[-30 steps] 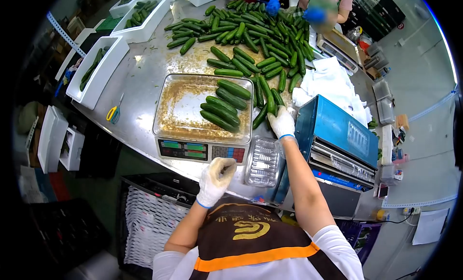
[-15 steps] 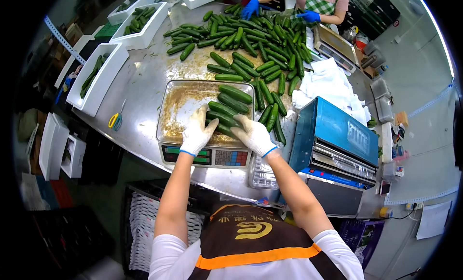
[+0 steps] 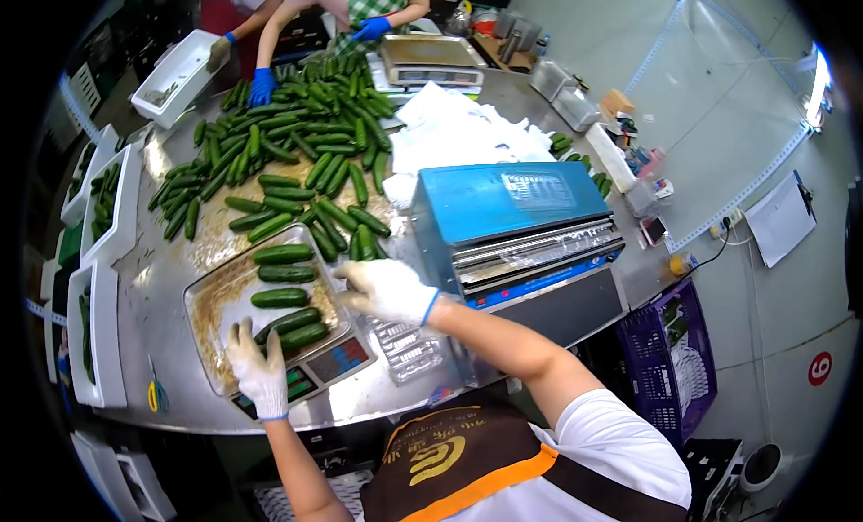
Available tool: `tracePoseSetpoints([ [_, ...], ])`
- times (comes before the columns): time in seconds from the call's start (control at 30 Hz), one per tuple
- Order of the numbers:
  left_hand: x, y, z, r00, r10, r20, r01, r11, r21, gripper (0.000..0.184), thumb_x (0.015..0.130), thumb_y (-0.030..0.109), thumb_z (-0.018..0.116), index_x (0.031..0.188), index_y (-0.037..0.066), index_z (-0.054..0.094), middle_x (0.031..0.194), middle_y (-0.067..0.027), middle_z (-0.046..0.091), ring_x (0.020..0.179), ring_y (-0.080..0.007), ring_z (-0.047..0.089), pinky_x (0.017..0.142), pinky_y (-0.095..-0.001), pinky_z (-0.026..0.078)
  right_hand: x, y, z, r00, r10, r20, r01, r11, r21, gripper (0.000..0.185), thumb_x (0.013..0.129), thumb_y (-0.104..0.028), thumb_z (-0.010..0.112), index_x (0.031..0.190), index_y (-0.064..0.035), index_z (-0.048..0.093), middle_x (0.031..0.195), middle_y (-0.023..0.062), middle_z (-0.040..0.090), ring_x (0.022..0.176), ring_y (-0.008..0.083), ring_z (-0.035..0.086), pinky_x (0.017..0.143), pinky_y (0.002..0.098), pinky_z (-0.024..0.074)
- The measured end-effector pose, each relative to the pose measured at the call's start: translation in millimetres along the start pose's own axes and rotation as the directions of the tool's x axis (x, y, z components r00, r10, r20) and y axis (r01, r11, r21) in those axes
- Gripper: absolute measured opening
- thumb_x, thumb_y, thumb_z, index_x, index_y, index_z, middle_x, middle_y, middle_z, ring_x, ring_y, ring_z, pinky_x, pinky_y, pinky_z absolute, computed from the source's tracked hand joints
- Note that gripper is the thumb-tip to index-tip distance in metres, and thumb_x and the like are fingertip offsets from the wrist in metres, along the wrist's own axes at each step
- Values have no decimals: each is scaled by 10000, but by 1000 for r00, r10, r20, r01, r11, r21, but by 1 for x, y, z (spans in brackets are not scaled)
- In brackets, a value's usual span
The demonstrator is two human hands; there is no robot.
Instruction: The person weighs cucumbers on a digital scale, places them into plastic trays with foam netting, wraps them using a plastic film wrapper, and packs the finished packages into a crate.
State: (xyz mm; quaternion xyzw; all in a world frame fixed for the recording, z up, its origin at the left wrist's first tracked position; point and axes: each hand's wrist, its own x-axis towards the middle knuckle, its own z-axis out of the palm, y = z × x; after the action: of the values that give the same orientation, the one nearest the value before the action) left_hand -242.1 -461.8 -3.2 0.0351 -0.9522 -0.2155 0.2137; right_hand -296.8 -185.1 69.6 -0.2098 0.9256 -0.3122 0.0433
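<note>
Several cucumbers (image 3: 280, 297) lie side by side on the metal pan of a weighing scale (image 3: 209, 311). My left hand (image 3: 258, 369), in a white glove, is over the pan's near left part, fingers apart, close to the ends of the nearest cucumbers. Whether its fingertips touch them I cannot tell. My right hand (image 3: 387, 290), also gloved, is at the pan's right edge with fingers stretched toward the loose cucumbers (image 3: 337, 215) beyond. Nothing shows in its grasp. Clear plastic trays (image 3: 404, 351) rest beside the scale, below my right wrist.
A large cucumber pile (image 3: 315, 118) covers the far table, where a co-worker's blue-gloved hand (image 3: 262, 87) touches it. Another person holds a white bin (image 3: 180, 77). A blue sealing machine (image 3: 512, 185) and white cloths (image 3: 458, 131) stand right; scissors (image 3: 156, 394) lie left.
The view has turned to the right. Both my hands have come off the cucumbers they were around: the right to the pan's right edge, the left toward its near left corner.
</note>
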Motion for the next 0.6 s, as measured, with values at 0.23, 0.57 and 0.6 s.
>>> tracePoseSetpoints([
  [0.23, -26, 73, -5, 989, 67, -131, -78, 993, -85, 478, 844, 105, 715, 1291, 18, 567, 1367, -268, 486, 1244, -439, 487, 1039, -479, 408, -64, 131, -153, 934, 73, -350, -147, 971, -189, 260, 895, -324, 623, 1025, -114, 705, 928, 154, 708, 876, 342, 682, 785, 416, 549],
  [0.57, -81, 217, 55, 999, -35, -38, 29, 989, -148, 479, 807, 32, 698, 1267, 10, 569, 1352, -265, 495, 1244, -421, 500, 1024, -449, 428, -104, 412, -321, 739, 366, -566, -472, 880, -47, 269, 834, -273, 649, 978, -61, 731, 965, 191, 709, 948, 352, 673, 859, 407, 521],
  [0.6, -86, 233, 56, 999, -15, -50, 8, 992, -126, 476, 807, 32, 698, 1265, 9, 569, 1352, -263, 496, 1248, -417, 499, 1029, -446, 428, -103, 429, -326, 719, 425, -550, -499, 866, 18, 269, 831, -275, 652, 976, -63, 733, 968, 194, 709, 955, 355, 670, 863, 412, 520],
])
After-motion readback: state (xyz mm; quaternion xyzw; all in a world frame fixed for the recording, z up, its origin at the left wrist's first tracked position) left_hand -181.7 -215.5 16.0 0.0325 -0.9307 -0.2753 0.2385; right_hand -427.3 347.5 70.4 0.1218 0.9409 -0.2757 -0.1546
